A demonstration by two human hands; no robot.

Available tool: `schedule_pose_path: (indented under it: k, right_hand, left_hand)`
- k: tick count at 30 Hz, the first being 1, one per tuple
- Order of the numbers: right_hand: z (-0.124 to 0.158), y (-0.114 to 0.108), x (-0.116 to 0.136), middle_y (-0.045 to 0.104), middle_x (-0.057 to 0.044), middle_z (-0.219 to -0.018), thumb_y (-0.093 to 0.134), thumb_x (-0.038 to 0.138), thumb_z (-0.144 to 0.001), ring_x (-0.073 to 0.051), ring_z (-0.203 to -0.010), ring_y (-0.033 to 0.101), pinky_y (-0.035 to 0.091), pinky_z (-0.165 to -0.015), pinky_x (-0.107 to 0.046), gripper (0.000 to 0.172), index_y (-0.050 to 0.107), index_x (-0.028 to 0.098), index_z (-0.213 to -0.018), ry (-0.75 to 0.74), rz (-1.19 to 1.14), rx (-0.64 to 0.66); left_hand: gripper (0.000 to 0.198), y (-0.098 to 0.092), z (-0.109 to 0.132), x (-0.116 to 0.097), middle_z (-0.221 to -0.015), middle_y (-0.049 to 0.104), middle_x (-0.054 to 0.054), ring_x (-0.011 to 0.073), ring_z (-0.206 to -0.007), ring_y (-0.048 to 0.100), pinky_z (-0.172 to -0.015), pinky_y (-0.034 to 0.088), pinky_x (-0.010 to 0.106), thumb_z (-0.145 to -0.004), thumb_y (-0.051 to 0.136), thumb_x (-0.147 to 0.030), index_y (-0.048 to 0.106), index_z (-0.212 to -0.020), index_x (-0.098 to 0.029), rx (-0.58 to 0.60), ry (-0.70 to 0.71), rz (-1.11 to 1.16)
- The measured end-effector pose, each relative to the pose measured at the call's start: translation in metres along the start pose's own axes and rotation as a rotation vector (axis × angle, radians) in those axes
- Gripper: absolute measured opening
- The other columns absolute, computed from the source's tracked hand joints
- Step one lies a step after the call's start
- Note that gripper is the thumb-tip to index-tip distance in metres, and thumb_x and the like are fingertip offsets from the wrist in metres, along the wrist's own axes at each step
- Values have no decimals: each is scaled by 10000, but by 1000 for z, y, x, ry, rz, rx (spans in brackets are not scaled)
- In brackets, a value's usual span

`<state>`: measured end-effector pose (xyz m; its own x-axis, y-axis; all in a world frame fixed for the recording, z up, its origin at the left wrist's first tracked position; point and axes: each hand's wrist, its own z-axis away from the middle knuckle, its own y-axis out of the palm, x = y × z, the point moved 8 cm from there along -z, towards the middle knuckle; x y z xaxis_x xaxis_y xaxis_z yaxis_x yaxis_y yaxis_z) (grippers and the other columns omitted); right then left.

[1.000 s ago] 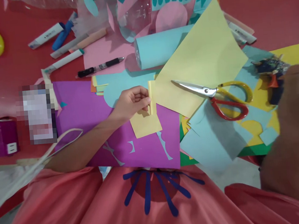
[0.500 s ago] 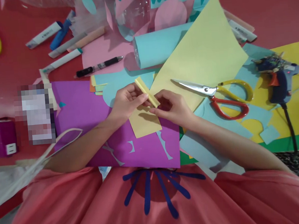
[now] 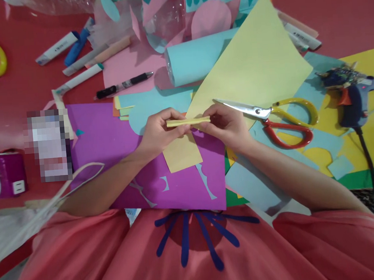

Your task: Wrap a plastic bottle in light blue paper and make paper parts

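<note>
A narrow folded strip of yellow paper (image 3: pixel 188 121) lies level between my two hands. My left hand (image 3: pixel 163 128) pinches its left end, and my right hand (image 3: pixel 226 123) pinches the right end. Below the strip, a pale yellow rectangle of paper (image 3: pixel 182 153) rests on the purple sheet (image 3: pixel 108 133). Open scissors (image 3: pixel 264 112) with a yellow and a red handle lie just right of my right hand, over a large pale yellow sheet (image 3: pixel 251 57). Light blue scraps (image 3: pixel 206 182) are scattered on the purple sheet.
A glue gun (image 3: pixel 354 101) lies at the right on yellow paper. A light blue covered cylinder (image 3: pixel 200 57), a black pen (image 3: pixel 124 84) and several markers (image 3: pixel 58 47) are farther back. At the left are a phone (image 3: pixel 51 144) and a purple box (image 3: pixel 3 175).
The folded strip has turned from slanting to level. My right hand has moved slightly right and up, and now grips the strip's right end.
</note>
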<state>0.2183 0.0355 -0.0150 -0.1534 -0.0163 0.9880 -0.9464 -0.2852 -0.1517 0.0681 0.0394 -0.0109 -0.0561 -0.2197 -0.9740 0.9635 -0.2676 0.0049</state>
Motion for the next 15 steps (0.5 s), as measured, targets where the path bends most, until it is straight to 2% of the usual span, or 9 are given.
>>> schedule_pose_path:
  k: [6,10,15]
  right_hand:
    - [-1,5,6,628,-3,-752,711,441,-791,-65,-536,447,353,-498,-246,284,636,177,-859,-19,34,70]
    - [-1,5,9,620,2,-689,698,357,-796,-66,-531,423,328,-481,-234,194,649,170,-801,-38,55,58]
    - [-1,3,11,640,-1,-701,689,296,-794,-63,-531,428,340,-487,-230,136,649,168,-775,-31,64,35]
  left_hand:
    - [369,3,1,-3,-637,612,-18,88,-565,568,-543,473,217,-650,792,-473,583,-675,-170,29,28,-74]
    - [352,5,2,-3,-630,610,-15,88,-566,555,-533,435,211,-683,768,-475,593,-683,-170,40,34,-110]
    - [317,6,2,-4,-672,614,-16,96,-620,574,-585,456,216,-710,743,-457,604,-729,-173,48,77,-157]
